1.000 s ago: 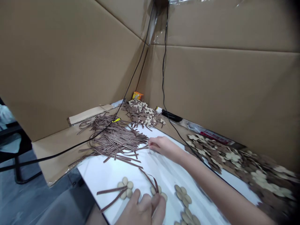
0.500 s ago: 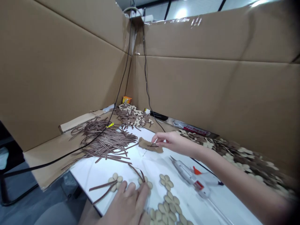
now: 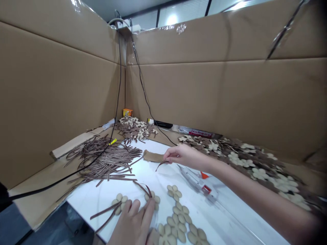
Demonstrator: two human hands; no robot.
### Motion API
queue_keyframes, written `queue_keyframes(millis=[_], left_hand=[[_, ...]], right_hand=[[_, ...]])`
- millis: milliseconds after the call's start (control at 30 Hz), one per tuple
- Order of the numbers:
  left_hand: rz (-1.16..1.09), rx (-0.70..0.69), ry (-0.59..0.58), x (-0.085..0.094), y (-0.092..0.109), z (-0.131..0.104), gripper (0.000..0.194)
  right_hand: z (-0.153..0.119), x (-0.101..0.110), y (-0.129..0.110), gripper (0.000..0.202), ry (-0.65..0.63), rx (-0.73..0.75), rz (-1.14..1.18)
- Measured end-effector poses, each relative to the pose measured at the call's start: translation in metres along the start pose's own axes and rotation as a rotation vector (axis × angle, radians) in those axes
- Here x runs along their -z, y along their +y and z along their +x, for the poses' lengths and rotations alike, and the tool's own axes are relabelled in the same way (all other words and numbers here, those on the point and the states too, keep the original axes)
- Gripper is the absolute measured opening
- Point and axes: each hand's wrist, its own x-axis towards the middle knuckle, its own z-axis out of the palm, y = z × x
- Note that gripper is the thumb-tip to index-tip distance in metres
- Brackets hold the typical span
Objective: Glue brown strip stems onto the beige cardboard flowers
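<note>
My left hand (image 3: 135, 217) lies low on the white board with bent fingers. Its fingertips press a thin folded brown strip (image 3: 142, 186) against a beige flower piece (image 3: 155, 200), holding both down. To the left lies a second beige flower (image 3: 123, 200) with two strip ends reaching out from it. My right hand (image 3: 176, 154) is farther out, thumb and fingers closed in a pinch on a short thin brown strip (image 3: 160, 164). Just behind its fingertips is a flat tan piece (image 3: 152, 156). Several beige flowers (image 3: 176, 226) lie to the right of my left hand.
A white glue gun (image 3: 192, 180) lies below my right forearm. Loose brown strips (image 3: 109, 160) are heaped at left, flower pieces (image 3: 136, 127) at the back corner and more flowers (image 3: 245, 160) along the right. A black cable (image 3: 81, 170) crosses the strips. Cardboard walls (image 3: 204, 92) enclose the board.
My view has turned a little to the right. My right hand has come off the tan piece to its near right edge, with the thin strip in its fingers. My left hand stays on the flower.
</note>
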Motion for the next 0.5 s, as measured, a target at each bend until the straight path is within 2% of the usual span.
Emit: queue_keyframes(millis=[100, 200, 333, 500], left_hand=[[-0.046, 0.027, -0.075, 0.005, 0.000, 0.002, 0.054], [-0.074, 0.047, -0.066, 0.011, 0.001, 0.003, 0.054], [-0.116, 0.044, -0.011, 0.014, 0.002, 0.002, 0.052], [-0.101, 0.020, 0.149, 0.011, 0.005, 0.000, 0.048]], right_hand=[[-0.006, -0.002, 0.003, 0.022, 0.029, -0.024, 0.072], [-0.013, -0.004, 0.005, 0.022, 0.058, -0.032, 0.165], [-0.024, -0.010, 0.006, 0.030, 0.166, -0.126, 0.301], [-0.042, -0.016, 0.000, 0.029, 0.269, -0.251, 0.435]])
